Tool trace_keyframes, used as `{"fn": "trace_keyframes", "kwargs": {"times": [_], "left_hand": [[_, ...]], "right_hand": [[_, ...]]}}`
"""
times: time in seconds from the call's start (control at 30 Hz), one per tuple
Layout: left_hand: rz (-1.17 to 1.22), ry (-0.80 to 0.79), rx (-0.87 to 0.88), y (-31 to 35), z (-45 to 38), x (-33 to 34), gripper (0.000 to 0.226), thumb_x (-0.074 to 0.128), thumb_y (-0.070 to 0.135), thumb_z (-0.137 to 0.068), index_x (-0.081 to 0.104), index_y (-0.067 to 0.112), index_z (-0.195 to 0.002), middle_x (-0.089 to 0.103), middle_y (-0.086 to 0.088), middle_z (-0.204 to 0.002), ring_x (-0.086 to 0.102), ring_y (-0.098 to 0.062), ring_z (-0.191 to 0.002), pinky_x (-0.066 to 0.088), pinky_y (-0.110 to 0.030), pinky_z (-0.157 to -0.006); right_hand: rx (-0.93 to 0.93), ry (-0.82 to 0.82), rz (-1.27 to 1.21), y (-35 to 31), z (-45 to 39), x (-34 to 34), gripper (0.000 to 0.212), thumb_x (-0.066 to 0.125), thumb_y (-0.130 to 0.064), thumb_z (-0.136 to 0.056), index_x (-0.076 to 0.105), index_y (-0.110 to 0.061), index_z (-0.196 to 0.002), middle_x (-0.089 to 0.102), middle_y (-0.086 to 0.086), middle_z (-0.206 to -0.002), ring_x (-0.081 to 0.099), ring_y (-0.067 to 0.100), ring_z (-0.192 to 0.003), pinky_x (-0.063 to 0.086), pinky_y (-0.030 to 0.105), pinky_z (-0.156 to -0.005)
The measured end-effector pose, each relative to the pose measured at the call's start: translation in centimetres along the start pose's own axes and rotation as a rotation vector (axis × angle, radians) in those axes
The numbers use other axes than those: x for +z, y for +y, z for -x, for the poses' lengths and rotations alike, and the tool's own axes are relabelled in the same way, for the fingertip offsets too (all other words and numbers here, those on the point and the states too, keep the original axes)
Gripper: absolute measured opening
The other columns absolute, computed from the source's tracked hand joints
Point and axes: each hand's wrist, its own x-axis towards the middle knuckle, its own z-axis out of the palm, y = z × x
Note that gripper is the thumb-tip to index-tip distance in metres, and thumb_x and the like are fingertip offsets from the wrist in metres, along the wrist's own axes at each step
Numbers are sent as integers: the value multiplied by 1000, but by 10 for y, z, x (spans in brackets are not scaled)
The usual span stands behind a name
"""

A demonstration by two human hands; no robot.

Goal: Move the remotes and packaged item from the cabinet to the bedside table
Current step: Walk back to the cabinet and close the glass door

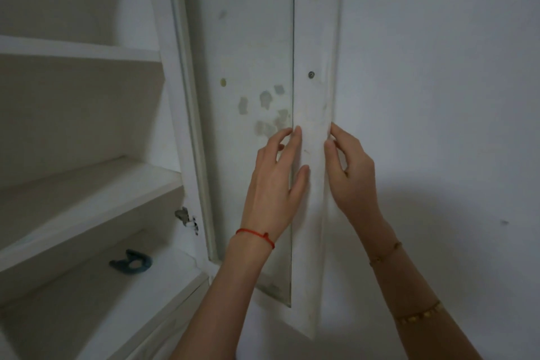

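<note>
The white cabinet (87, 184) stands open on the left, its shelves bare except for a small blue-green hook-like object (131, 262) on the lowest shelf. No remotes or packaged item show. The cabinet door (314, 96) is swung wide against the wall. My left hand (276, 181) rests flat on the door's inner face, fingers spread over its frame strip. My right hand (352, 166) curls its fingers around the door's outer edge. A red string sits on my left wrist.
The door's glass panel (251, 67) carries patches of sticker residue. A metal hinge (184, 218) sits at the cabinet frame. A plain white wall (438, 96) fills the right side. Two screws mark the door strip.
</note>
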Motion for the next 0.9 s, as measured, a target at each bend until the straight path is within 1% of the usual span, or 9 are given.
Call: {"fn": "trace_keyframes", "kwargs": {"times": [0.07,0.13,0.23,0.33,0.43,0.6,0.7,0.83,0.9], "left_hand": [[8,10,-9,2,6,-6,56,49,32,-99,32,21,-151,33,7,-151,37,-7,-130,19,4,-100],[29,32,-21,5,14,-14,56,49,35,-99,32,21,-151,33,7,-151,36,-5,-132,18,4,-101],[71,71,-44,9,32,-33,60,52,38,-98,32,21,-151,32,7,-152,35,-4,-135,24,-5,-107],[49,109,-61,10,50,-56,65,54,38,-95,30,16,-152,32,2,-153,32,-9,-142,29,-20,-115],[16,145,-75,5,68,-83,67,60,31,-94,31,9,-151,35,-2,-153,32,-14,-144,33,-34,-117],[-114,184,-82,-8,95,-135,62,64,23,-91,40,3,-145,43,-5,-148,40,-16,-138,34,-22,-111],[-212,194,-118,-13,109,-166,59,65,22,-90,44,6,-143,48,-1,-144,44,-17,-134,37,-30,-111],[-373,245,-195,-26,127,-200,58,68,23,-90,47,11,-142,51,2,-140,47,-13,-130,39,-29,-110],[-468,294,-242,-38,136,-215,57,69,23,-89,48,10,-141,52,1,-139,48,-13,-129,39,-28,-110]], "right_hand": [[-31,-5,-21,-6,4,0,33,48,-10,-100,55,-5,-132,59,-4,-126,56,13,-120,46,28,-103],[-61,-17,-46,-14,10,1,33,49,-10,-99,56,-6,-131,59,-3,-128,55,13,-123,45,28,-104],[-125,-35,-102,-31,21,6,35,50,-10,-98,55,-4,-132,57,-2,-132,53,14,-127,44,31,-106],[-225,-59,-175,-48,32,19,39,50,-10,-96,52,4,-133,55,8,-137,49,18,-132,43,42,-108],[-310,-110,-257,-67,42,38,41,50,-4,-95,47,3,-135,50,12,-141,44,25,-136,40,43,-111],[-358,-251,-404,-102,55,77,45,43,-6,-96,42,10,-138,43,16,-148,33,27,-143,32,44,-116],[-381,-320,-468,-122,63,103,47,40,-9,-98,36,7,-143,35,13,-153,27,26,-147,24,38,-120],[-391,-472,-542,-151,73,139,54,42,-4,-98,25,2,-149,22,10,-160,18,22,-150,21,44,-121],[-399,-536,-551,-165,76,157,58,44,-6,-99,20,-2,-151,16,6,-162,12,19,-151,17,42,-123]]}}
